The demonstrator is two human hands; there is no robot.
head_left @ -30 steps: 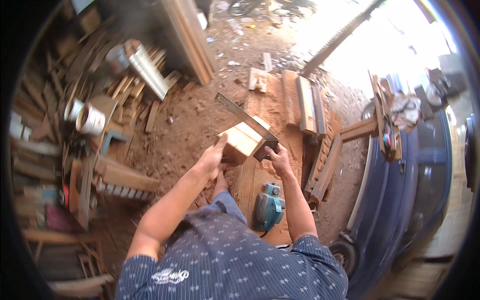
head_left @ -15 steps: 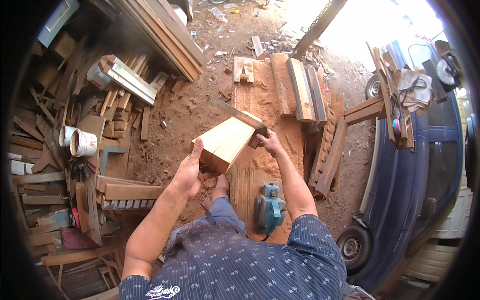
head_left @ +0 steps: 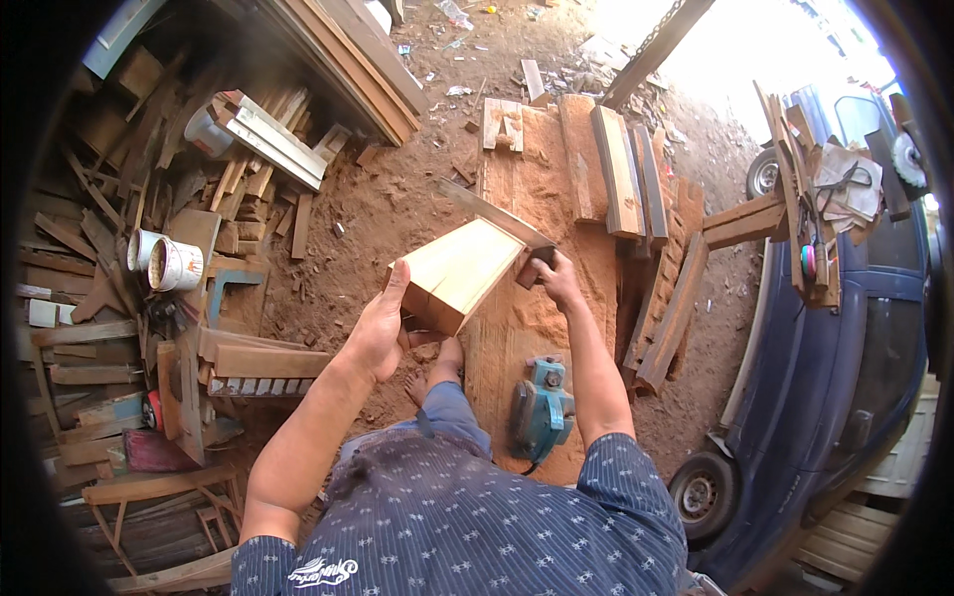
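Note:
A thick pale wooden block (head_left: 459, 260) is held up in front of me, over the edge of a sawdust-covered plank bench. My left hand (head_left: 383, 323) grips its near left end, thumb along the side and fingers under it. At the far right end my right hand (head_left: 556, 278) is closed round the dark stock of a try square (head_left: 502, 219). The square's thin metal blade lies along the block's far edge and sticks out beyond it to the left. Below my right forearm, a blue electric planer (head_left: 543, 405) rests on the bench.
The bench (head_left: 497, 338) carries wooden beams (head_left: 618, 169) on its far right. A dark blue car (head_left: 825, 348) stands to the right. Wood scraps and white buckets (head_left: 177, 265) crowd the left. Boards (head_left: 358, 65) lean at the far left, above dirt floor.
The view has shifted slightly, so the surroundings sit further right. Both hands keep their hold on the block and the try square, which stay in nearly the same position together.

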